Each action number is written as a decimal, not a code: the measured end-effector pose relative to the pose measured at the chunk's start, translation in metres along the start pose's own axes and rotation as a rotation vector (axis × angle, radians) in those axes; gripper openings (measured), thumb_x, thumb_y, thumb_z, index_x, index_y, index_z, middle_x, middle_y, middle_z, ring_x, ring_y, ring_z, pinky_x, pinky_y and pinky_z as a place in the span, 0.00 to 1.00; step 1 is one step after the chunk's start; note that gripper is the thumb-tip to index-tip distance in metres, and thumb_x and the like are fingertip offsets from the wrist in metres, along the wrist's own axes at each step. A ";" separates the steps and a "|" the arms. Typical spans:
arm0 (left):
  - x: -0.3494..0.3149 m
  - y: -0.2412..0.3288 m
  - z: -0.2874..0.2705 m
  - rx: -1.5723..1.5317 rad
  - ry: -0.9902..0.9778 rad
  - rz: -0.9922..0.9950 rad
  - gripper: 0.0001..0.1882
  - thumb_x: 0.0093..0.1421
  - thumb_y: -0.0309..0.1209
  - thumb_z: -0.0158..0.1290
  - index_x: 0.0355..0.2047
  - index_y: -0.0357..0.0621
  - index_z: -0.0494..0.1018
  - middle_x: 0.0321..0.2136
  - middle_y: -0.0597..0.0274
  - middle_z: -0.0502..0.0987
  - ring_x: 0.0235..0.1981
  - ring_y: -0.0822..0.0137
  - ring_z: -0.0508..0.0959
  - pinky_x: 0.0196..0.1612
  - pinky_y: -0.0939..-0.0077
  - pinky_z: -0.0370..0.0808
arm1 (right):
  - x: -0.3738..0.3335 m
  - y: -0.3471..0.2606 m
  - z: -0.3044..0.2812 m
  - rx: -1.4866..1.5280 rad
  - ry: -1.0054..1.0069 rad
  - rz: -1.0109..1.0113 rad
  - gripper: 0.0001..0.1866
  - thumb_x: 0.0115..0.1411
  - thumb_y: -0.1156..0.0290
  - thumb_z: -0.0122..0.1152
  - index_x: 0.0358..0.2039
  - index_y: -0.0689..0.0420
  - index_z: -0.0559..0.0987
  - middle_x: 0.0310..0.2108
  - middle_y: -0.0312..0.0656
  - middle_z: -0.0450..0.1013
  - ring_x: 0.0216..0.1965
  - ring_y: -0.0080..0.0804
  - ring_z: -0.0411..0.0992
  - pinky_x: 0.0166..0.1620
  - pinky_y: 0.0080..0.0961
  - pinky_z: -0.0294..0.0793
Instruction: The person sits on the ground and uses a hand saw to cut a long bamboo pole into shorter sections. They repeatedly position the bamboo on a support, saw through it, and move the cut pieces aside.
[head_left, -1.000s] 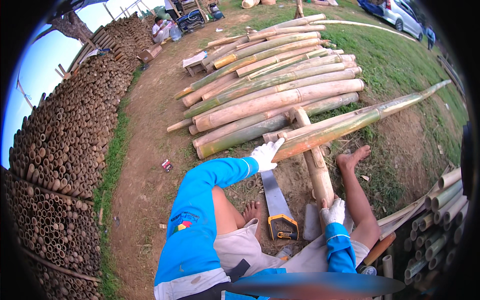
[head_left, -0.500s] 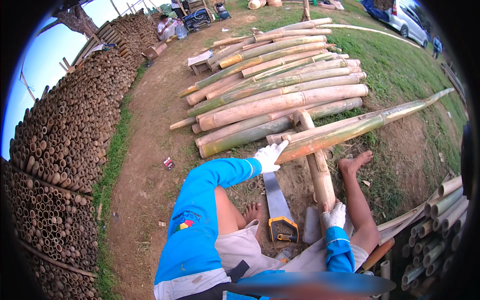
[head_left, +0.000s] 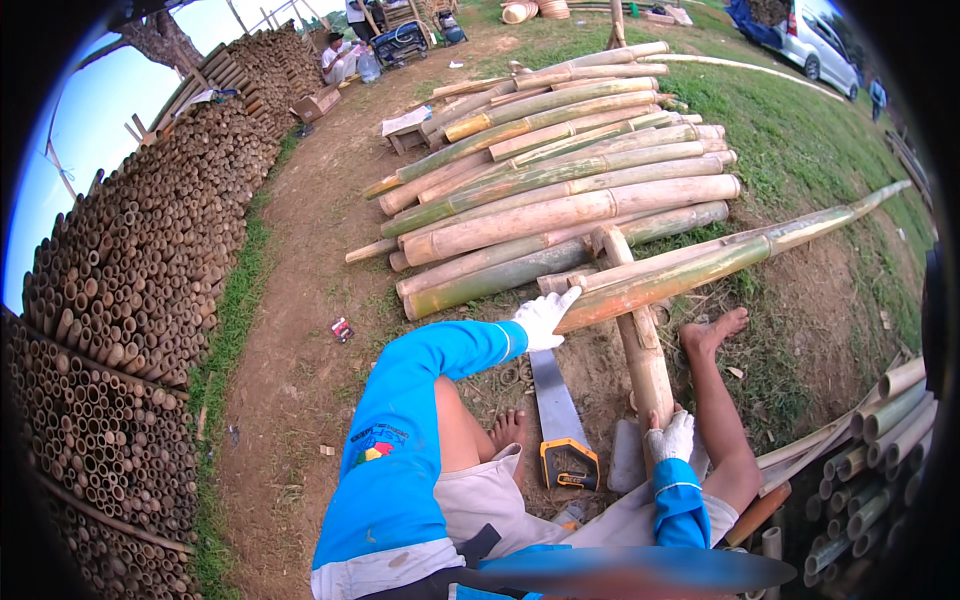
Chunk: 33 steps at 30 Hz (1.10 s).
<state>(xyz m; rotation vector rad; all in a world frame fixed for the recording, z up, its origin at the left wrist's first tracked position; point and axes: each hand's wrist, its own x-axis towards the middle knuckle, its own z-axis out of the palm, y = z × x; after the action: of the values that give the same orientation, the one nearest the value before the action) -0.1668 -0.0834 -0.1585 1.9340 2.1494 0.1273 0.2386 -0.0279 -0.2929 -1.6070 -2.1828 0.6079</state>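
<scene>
My left hand (head_left: pixel 545 318), in a white glove, grips the near end of a long green-yellow bamboo pole (head_left: pixel 720 262). The pole lies across a short thick log (head_left: pixel 640 340) and points away to the right. My right hand (head_left: pixel 670 437), also gloved, is closed on the near end of that log. A hand saw (head_left: pixel 560 430) with a yellow and black handle lies flat on the dirt between my bare legs, touched by neither hand. My right foot (head_left: pixel 712 330) rests beside the log.
A pile of long bamboo poles (head_left: pixel 560 180) lies just beyond the log. A tall wall of stacked bamboo ends (head_left: pixel 120 300) runs along the left. More cut poles (head_left: pixel 870 440) lie at my right. Far off sit a person (head_left: pixel 335 62) and a car (head_left: pixel 820 40).
Both hands keep their hold on the pole and the log. The saw has not moved. Only the view has shifted slightly.
</scene>
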 end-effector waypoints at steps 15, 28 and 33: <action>0.001 -0.001 0.003 0.005 0.014 -0.012 0.63 0.56 0.38 0.68 0.82 0.54 0.38 0.60 0.35 0.71 0.56 0.34 0.77 0.61 0.41 0.75 | -0.003 -0.001 0.000 -0.018 0.041 -0.032 0.34 0.65 0.51 0.71 0.62 0.62 0.76 0.53 0.61 0.74 0.56 0.62 0.74 0.59 0.51 0.76; 0.000 0.001 0.000 0.005 -0.010 -0.029 0.63 0.55 0.37 0.67 0.83 0.55 0.38 0.60 0.36 0.71 0.55 0.35 0.77 0.60 0.42 0.76 | 0.001 0.007 0.005 0.022 0.041 -0.042 0.36 0.63 0.52 0.71 0.63 0.64 0.75 0.53 0.62 0.75 0.56 0.63 0.74 0.60 0.52 0.75; -0.001 0.001 -0.001 0.010 0.004 -0.012 0.63 0.56 0.38 0.67 0.83 0.55 0.37 0.60 0.36 0.71 0.55 0.35 0.77 0.60 0.42 0.76 | 0.003 0.013 0.010 0.036 0.032 -0.050 0.36 0.63 0.53 0.72 0.64 0.63 0.74 0.53 0.62 0.74 0.57 0.63 0.74 0.60 0.51 0.75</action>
<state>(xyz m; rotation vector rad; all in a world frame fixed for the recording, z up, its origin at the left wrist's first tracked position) -0.1659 -0.0843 -0.1573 1.9278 2.1685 0.1184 0.2430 -0.0228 -0.3079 -1.5288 -2.1699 0.5994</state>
